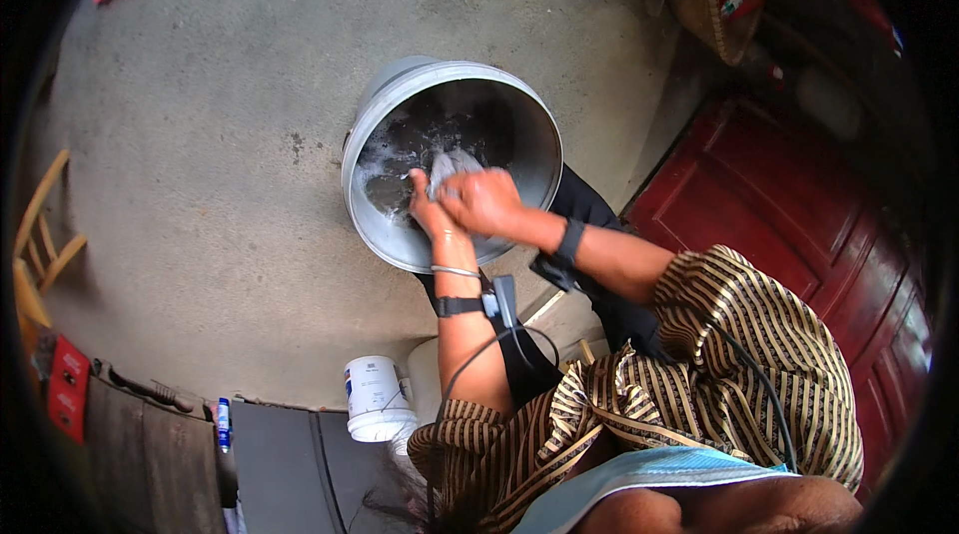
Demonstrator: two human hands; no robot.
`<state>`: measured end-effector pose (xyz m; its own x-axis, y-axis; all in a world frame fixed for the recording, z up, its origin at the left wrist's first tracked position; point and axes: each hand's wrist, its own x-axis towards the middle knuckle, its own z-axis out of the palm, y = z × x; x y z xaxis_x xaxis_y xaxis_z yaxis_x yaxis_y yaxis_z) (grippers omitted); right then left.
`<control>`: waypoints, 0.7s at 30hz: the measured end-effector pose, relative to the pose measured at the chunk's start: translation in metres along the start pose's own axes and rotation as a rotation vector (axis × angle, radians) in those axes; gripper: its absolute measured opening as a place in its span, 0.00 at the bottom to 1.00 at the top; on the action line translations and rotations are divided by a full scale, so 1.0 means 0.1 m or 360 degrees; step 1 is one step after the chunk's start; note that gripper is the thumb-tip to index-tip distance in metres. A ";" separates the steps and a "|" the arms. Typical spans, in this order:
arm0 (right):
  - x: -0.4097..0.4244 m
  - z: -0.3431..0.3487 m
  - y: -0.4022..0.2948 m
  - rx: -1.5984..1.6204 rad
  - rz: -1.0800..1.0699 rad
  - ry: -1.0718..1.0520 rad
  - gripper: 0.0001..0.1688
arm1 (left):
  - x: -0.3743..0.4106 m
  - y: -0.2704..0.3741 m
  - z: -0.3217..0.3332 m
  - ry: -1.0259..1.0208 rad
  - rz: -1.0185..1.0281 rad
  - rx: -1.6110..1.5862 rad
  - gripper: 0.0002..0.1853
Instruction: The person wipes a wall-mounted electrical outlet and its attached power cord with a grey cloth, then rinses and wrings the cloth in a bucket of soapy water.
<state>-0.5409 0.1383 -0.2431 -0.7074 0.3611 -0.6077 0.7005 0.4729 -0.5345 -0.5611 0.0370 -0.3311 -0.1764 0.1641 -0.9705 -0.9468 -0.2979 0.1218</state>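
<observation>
A large metal tub (452, 72) stands on the floor before me, with dark, sudsy water inside. Both hands are together over its near side, around a wet grey cloth (454, 162). My right hand (483, 200) is closed on the cloth and slightly blurred. My left hand (431, 208) lies against it from the left, thumb up, with the cloth between the two. Part of the cloth hangs beyond the hands, towards the water. How far the left fingers are closed is hidden behind the right hand.
A white plastic bucket (372, 384) stands near my left elbow. At the far left is a wooden chair (41, 234), with a red box (69, 389) below it. A dark red panelled door (764, 212) is on the right, a woven hat (704, 17) above it.
</observation>
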 end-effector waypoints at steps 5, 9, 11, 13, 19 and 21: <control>0.14 -0.02 -0.05 -0.0176 0.0080 -0.0056 0.18 | 0.12 -0.11 -0.20 -0.0160 -0.0180 0.0219 0.28; 0.71 -0.07 0.53 -0.0341 0.0214 -0.0048 0.21 | -0.43 -0.01 0.59 0.0381 -0.0119 0.0627 0.35; 0.79 -0.09 0.72 -0.0284 0.0286 -0.0029 0.23 | -0.40 -0.04 0.44 0.0282 0.0134 0.0325 0.39; 0.85 -0.18 0.83 -0.0113 0.0351 0.0045 0.24 | -0.24 0.04 0.19 0.0035 0.0315 -0.0124 0.39; 0.55 0.18 0.73 0.0059 0.0243 -0.0353 0.26 | -0.30 0.01 0.48 0.0575 0.0635 0.0091 0.34; 0.23 0.21 0.65 0.0193 0.0056 -0.0379 0.27 | -0.26 0.03 0.38 0.0425 0.0584 0.0091 0.32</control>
<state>-0.5097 0.1602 -0.3038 -0.6503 0.1696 -0.7405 0.7406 0.3585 -0.5683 -0.5692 0.0674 -0.2972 -0.4344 -0.1932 -0.8798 -0.8493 -0.2374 0.4715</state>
